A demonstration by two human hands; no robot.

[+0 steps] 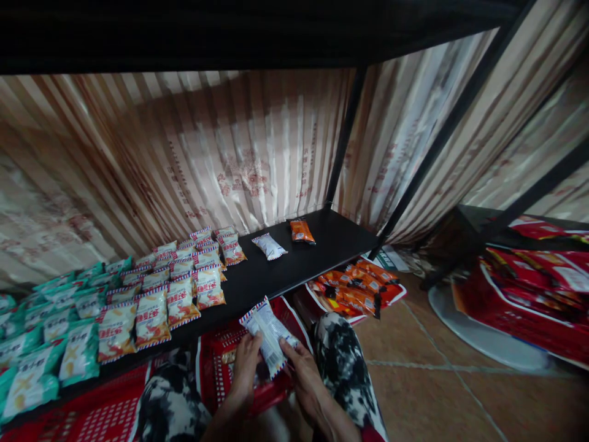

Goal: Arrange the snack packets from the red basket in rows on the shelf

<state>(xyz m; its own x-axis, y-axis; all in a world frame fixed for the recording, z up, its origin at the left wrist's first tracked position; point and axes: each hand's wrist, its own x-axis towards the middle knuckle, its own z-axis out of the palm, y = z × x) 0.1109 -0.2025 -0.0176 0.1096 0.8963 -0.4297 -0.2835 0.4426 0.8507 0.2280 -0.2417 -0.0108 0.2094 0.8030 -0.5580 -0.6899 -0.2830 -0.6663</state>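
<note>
Over a red basket (207, 368), my left hand (247, 362) and my right hand (304, 371) are both closed on a white snack packet (271, 344) with striped ends. Its printed back and barcode face up; whether a second packet lies against it I cannot tell. On the black shelf (243, 276) just beyond, a similar white packet (270, 246) lies back up. An orange packet (302, 232) lies to its right. Standing rows of white-and-orange snack packets (151, 316) fill the shelf to the left, beside teal packets (80, 350).
A container of orange packets (359, 285) stands on the tiled floor (414, 380) by my right knee. Farther right is a box of red packets (534, 288). Black shelf posts (347, 135) and an upper shelf (207, 37) frame the space; a pale curtain (248, 135) hangs behind.
</note>
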